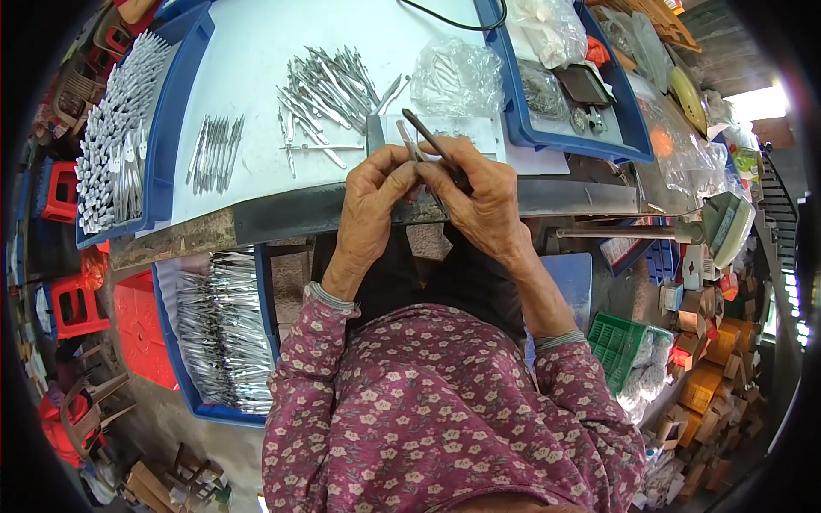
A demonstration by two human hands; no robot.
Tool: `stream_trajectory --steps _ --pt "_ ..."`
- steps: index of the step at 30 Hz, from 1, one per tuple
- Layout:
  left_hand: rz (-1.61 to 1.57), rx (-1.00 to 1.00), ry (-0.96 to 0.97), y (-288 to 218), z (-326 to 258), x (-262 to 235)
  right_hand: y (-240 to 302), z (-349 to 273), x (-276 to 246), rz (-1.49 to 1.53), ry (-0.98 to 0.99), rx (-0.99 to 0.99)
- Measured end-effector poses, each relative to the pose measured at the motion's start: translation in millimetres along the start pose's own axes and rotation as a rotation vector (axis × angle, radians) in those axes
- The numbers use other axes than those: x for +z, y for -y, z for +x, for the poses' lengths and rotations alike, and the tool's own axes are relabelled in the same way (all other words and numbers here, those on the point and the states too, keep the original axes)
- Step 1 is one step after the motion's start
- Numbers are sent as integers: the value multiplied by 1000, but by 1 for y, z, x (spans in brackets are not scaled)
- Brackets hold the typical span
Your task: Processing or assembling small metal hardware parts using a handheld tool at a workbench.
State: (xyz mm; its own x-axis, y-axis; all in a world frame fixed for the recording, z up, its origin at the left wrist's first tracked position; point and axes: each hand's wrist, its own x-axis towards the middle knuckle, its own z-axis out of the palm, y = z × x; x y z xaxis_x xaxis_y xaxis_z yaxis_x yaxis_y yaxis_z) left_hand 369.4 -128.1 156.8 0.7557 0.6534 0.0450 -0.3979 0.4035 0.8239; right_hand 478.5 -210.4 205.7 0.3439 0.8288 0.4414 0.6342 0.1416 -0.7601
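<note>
A blue tray (162,162) of metal pieces sits far left, and a loose metal pile (329,85) lies on the white tabletop (248,51). At the table's front edge, the left hand (372,201) pinches thin tweezers (409,141); the right hand (483,201) grips a dark tool (432,141) touching them.
</note>
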Motion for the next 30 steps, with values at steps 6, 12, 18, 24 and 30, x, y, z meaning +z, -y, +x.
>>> stream_trajectory --steps 6,12,18,24,30 --pt "2 5 23 3 -2 -4 -5 -5 2 -24 9 -41" --pt "-16 18 -27 7 -4 -7 -1 -6 -4 -142 97 -89" --pt "-1 12 -34 5 -3 -9 -5 -2 -8 -195 141 -124" --pt "130 55 -82 -1 -1 -8 -6 6 -11 -251 184 -145" --pt "155 116 -118 -11 2 -13 -13 11 -10 -287 223 -210"
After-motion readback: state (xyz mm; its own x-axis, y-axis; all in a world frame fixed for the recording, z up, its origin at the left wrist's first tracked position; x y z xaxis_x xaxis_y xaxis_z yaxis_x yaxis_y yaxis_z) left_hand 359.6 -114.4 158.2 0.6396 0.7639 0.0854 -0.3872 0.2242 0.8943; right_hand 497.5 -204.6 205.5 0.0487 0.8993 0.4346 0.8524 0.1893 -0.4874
